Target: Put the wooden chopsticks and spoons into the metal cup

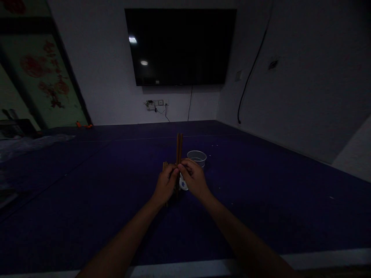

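Note:
Both my hands meet near the middle of the view around a few upright wooden chopsticks (179,148). My left hand (165,185) is closed, thumb and fingers pinching them from the left. From the other side my right hand (194,177) pinches the same sticks, its thumb close to the left thumb. More chopsticks (165,166) show behind and below my left hand; what supports them is hidden. Between the hands, partly covered, is a white piece with a blue pattern (183,183), perhaps a spoon or small dish. Just behind my right hand stands a clear round tub (197,156).
A dark blue surface (261,200) spreads around my hands, with a pale front edge (324,256). Crumpled clear plastic (34,144) lies at the far left, near small orange items (84,125). A television (185,46) hangs on the wall above sockets and cables.

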Motion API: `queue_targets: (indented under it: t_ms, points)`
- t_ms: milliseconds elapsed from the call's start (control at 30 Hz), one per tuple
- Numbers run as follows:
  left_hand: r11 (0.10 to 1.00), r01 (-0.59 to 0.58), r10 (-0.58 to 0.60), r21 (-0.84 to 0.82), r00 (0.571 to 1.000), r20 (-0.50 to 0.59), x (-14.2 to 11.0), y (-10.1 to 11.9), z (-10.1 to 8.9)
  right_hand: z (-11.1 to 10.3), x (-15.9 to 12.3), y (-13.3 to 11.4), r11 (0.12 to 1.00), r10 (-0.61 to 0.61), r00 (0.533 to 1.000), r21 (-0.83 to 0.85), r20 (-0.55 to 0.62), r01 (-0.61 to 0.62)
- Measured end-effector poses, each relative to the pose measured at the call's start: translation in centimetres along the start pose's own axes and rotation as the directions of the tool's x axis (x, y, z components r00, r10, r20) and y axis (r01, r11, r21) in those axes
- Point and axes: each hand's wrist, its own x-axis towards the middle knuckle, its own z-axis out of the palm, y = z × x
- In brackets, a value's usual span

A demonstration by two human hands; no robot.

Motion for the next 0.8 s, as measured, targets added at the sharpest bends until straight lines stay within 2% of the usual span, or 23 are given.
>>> queue_targets:
  t_ms: [333,800]
  points:
    - [1.0,-0.011,0.011,-0.009,1.0,0.023,0.1,-0.8,-0.2,-0.2,0.0,0.0,0.995,-0.062,0.998,-0.074,0.013,0.063]
    - [0.999,-0.041,0.044,-0.026,0.994,0.105,0.1,-1.1,-0.5,-0.4,-0.2,-0.1,0.988,-0.047,0.999,-0.15,-0.027,0.043]
